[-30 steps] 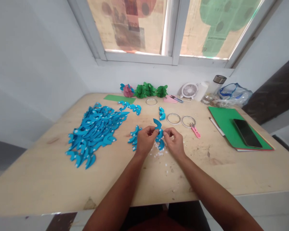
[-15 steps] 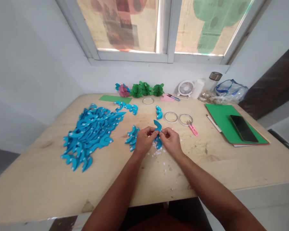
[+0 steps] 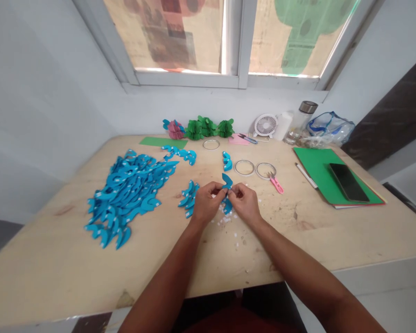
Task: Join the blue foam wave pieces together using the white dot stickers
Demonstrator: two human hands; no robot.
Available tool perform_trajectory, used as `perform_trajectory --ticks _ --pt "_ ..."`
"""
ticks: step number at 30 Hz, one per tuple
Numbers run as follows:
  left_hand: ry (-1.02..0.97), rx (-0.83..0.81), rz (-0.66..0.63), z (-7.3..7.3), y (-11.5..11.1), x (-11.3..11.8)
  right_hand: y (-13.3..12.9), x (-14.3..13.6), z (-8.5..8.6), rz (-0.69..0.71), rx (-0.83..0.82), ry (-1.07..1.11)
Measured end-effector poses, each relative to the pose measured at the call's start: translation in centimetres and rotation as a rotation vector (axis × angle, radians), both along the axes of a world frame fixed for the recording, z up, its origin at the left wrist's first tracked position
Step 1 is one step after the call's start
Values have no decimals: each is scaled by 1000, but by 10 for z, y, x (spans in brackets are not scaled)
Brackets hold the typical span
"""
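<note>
Between my two hands is a curved blue paper piece (image 3: 226, 181), its upper end sticking up past my fingertips. My left hand (image 3: 208, 200) is closed, pinching it from the left. My right hand (image 3: 243, 200) pinches at its right side, fingertips almost meeting the left ones. Just below the fingers, another blue piece (image 3: 228, 207) lies partly hidden, among scattered white paper bits (image 3: 224, 220). A small group of blue pieces (image 3: 188, 199) with white squares lies beside my left hand. Farther left spreads a large heap of blue pieces (image 3: 131, 185).
Beyond my hands lie tape rolls (image 3: 244, 161), pink-handled snips (image 3: 276, 184) and a blue piece (image 3: 227, 161). Green paper flowers (image 3: 206, 127) and a small fan (image 3: 265, 125) stand along the wall. On the right, a phone (image 3: 348, 182) rests on green sheets (image 3: 319, 173).
My hands keep their pinch on the blue paper piece, with only slight finger movement. The whole view has shifted a little.
</note>
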State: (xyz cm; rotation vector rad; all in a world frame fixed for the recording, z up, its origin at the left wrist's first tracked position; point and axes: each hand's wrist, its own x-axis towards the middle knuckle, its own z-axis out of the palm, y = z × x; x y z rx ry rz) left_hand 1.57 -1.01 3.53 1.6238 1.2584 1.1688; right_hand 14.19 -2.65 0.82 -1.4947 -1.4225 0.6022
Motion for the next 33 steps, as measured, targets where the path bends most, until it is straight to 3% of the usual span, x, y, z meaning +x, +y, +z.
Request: perform_trajectory --ticks 18,33 --pt "-81 -76 -4 -5 2 -2 2 2 -3 20 -24 28" --pt "-15 -76 -43 2 0 -2 7 5 -11 43 -64 96"
